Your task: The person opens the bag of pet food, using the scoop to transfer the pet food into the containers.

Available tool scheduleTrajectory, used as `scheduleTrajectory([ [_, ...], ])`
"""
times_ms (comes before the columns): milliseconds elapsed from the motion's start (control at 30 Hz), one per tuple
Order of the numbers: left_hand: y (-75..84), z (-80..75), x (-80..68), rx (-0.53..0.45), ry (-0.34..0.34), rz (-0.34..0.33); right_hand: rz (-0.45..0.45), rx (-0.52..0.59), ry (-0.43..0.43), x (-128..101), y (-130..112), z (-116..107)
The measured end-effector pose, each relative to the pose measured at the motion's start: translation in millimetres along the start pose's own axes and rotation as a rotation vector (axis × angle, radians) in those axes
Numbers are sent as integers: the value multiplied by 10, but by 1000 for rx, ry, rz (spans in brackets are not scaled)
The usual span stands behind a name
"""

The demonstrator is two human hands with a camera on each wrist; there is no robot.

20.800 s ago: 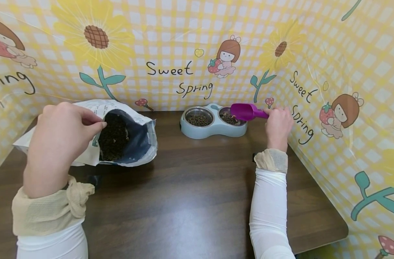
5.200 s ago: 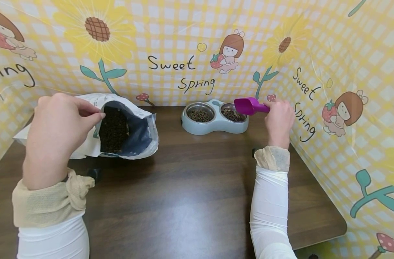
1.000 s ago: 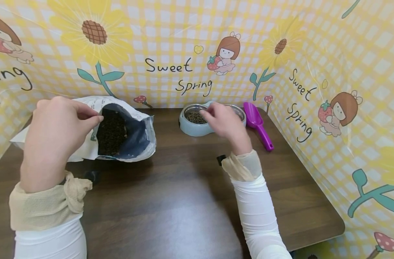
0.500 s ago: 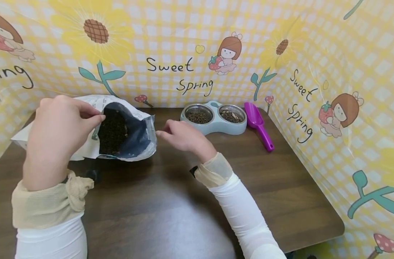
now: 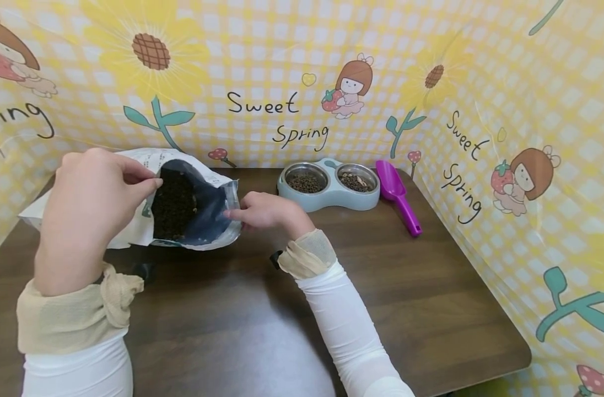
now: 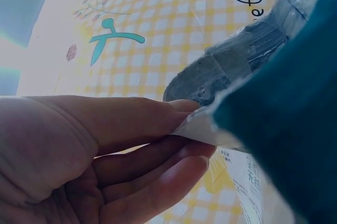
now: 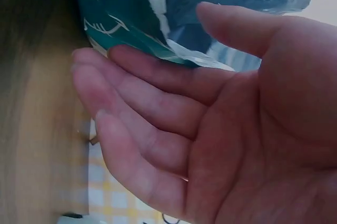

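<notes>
On the left of the head view lies an opened pet food bag (image 5: 214,212), its mouth toward the right and dark kibble (image 5: 175,207) heaped inside. My left hand (image 5: 91,207) pinches the upper edge of that mouth; the left wrist view shows the thumb (image 6: 142,116) and fingertips on the white edge. My right hand (image 5: 268,212) is at the bag's right rim. In the right wrist view its thumb (image 7: 237,21) reaches over the opening while the extended fingers (image 7: 147,98) lie along the teal outside.
A pale blue double bowl (image 5: 327,201) with kibble in both steel dishes stands at the back of the wooden table (image 5: 381,286). A purple scoop (image 5: 398,196) lies against its right side. Patterned cloth (image 5: 262,71) walls the back and right.
The scoop has gone from my right hand to the table beside the bowl. My right hand has swung left past the bowls to the bag's rim. My left hand keeps its pinch.
</notes>
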State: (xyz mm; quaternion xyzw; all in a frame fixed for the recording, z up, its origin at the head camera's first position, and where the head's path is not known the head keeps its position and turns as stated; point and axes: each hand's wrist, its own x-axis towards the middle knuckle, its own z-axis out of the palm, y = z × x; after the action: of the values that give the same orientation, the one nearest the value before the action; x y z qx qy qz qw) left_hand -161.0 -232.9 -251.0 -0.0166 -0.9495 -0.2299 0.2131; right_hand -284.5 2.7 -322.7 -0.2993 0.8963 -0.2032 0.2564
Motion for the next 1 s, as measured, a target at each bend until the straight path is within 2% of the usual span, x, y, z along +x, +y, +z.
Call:
scheduleTrajectory([
  [167,3,-7,-3,-5,-2,1,17,174,-57,32,-12,33],
  [300,-6,-15,-19,3,-10,-9,24,301,-51,52,-38,52],
  [500,-36,-17,-30,8,-118,-54,29,428,0,60,-52,67],
  [700,-71,-1,7,37,-162,-28,26,672,32,79,-65,84],
  [867,-96,-27,40,70,-252,-15,26,862,63,107,-81,101],
  [1000,-77,-44,43,98,-314,12,11,969,102,135,-102,105],
])
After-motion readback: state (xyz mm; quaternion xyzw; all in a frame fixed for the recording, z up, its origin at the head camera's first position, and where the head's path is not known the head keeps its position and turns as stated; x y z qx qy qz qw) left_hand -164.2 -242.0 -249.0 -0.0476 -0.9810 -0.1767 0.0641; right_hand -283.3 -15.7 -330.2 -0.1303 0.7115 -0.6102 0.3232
